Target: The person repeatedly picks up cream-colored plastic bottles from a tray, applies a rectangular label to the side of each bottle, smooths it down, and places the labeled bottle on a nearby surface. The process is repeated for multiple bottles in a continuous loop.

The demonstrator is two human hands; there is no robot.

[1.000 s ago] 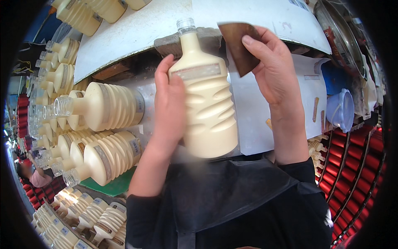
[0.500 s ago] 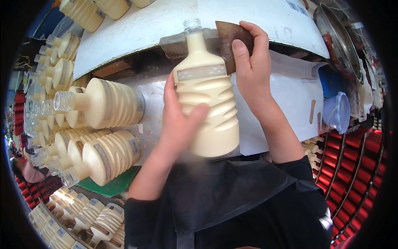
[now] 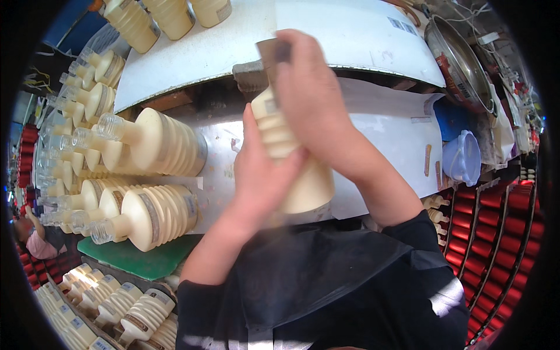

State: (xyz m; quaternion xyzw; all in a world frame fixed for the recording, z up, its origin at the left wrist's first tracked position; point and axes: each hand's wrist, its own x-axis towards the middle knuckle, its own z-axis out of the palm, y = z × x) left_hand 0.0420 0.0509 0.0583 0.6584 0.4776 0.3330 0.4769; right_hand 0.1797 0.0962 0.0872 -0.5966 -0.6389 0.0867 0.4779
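Observation:
A cream-coloured ribbed bottle (image 3: 309, 189) stands before me, its base near my apron and its neck end farther away. My left hand (image 3: 262, 184) is wrapped round its left side, thumb lying across the front. In my right hand (image 3: 309, 96) a thin brown curved scraper (image 3: 267, 58) is pinched, pressed along the bottle's shoulder and neck. The back of that hand hides the clear neck and most of the label band. Behind the neck lies a grey block (image 3: 248, 76).
Several like bottles (image 3: 166, 143) lie at left, necks outward, above a green mat (image 3: 137, 256). A white board (image 3: 350, 44) spans the far side. At right are a pale blue bucket (image 3: 462, 157), a metal pan (image 3: 461, 61) and red cylinders (image 3: 496, 245). Another person (image 3: 41, 239) sits far left.
My right hand has swung left across the bottle, carrying the scraper over its neck and shoulder. My left hand keeps hold of the bottle, and the view has shifted slightly.

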